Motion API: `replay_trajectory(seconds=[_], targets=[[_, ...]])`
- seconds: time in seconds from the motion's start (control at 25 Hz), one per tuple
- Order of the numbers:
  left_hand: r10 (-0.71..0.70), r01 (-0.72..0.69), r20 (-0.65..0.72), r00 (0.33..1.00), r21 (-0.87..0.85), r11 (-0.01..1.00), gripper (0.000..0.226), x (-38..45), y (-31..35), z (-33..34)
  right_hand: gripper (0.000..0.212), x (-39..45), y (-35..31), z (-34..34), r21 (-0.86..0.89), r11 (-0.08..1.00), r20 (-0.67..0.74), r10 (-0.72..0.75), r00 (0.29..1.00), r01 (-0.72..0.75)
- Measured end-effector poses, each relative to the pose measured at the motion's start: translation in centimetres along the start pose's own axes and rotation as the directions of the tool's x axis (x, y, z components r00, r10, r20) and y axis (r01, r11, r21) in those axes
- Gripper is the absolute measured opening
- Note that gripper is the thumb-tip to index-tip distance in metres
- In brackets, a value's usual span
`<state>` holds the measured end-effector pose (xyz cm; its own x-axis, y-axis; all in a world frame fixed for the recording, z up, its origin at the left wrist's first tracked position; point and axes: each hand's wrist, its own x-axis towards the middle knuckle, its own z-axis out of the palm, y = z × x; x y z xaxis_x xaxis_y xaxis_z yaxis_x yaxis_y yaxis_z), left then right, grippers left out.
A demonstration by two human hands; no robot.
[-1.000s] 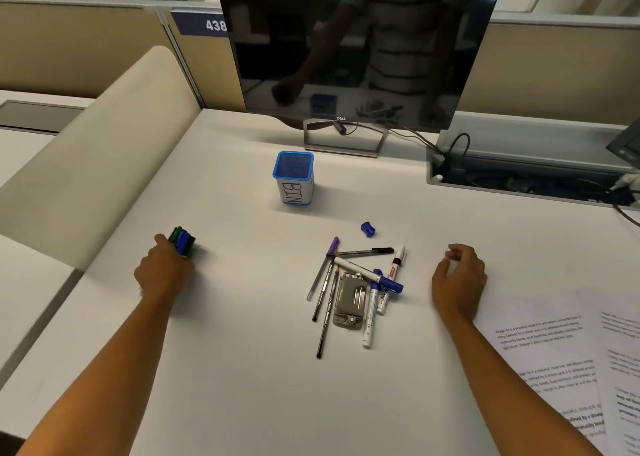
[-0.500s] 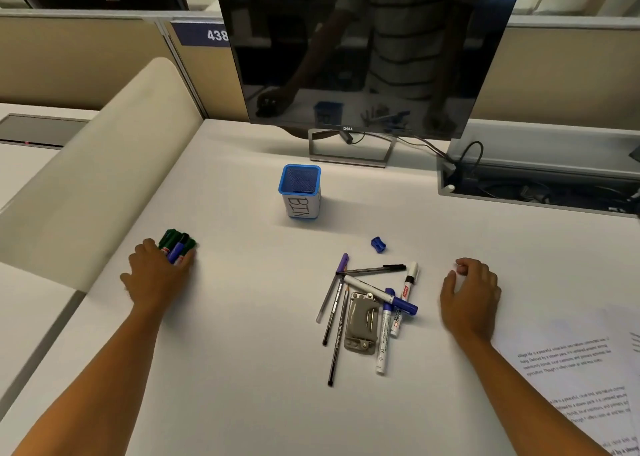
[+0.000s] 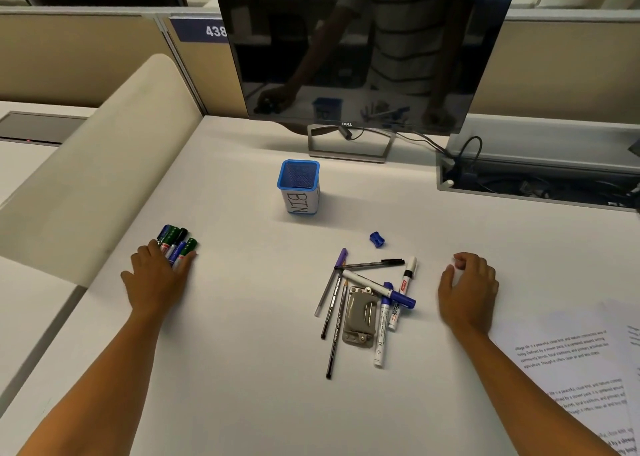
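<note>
My left hand (image 3: 156, 279) rests on the desk at the left and holds the near ends of a bundle of green, blue and black markers (image 3: 177, 240), thumb on their right side and fingers on their left. The markers lie fanned on the white desk (image 3: 249, 317). My right hand (image 3: 467, 293) sits on the desk to the right with loosely curled fingers and holds nothing. Between my hands lies a pile of pens and markers (image 3: 367, 293) over a grey stapler (image 3: 358, 318). A blue mesh cup labelled BIN (image 3: 298, 187) stands upright behind them.
A small blue sharpener (image 3: 376, 239) lies just behind the pile. Printed sheets (image 3: 571, 362) cover the desk at the right. A dark monitor (image 3: 363, 47) on its stand and an open cable tray (image 3: 540, 185) line the back. A beige divider (image 3: 104, 164) borders the left.
My left hand has slid back toward me, so more of the marker bundle shows and it has fanned out. My right hand has stayed in place.
</note>
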<state>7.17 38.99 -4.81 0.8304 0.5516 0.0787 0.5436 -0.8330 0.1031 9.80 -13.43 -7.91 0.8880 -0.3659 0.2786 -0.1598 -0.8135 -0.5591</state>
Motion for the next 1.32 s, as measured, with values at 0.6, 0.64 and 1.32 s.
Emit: replay_trajectory(seconds=[0.6, 0.64, 1.32], targets=[[0.105, -0.094, -0.083, 0.991, 0.13, 0.987, 0.082, -1.0, 0.2, 0.3, 0.021, 0.0, -0.1, -0.1, -0.012, 1.0, 0.011, 0.009, 1.0, -0.009], [0.128, -0.114, -0.093, 0.987, 0.138, 0.984, 0.081, -1.2, 0.8, 0.4, 0.021, 0.1, 0.0, -0.1, -0.016, 1.0, 0.011, 0.011, 1.0, -0.011], [0.423, -0.221, 0.205, 0.882, -0.613, 0.758, 0.057, -16.4, 20.4, 0.1, 0.019, -0.1, -0.2, -0.4, 0.049, 0.998, 0.047, -0.051, 0.998, 0.049]])
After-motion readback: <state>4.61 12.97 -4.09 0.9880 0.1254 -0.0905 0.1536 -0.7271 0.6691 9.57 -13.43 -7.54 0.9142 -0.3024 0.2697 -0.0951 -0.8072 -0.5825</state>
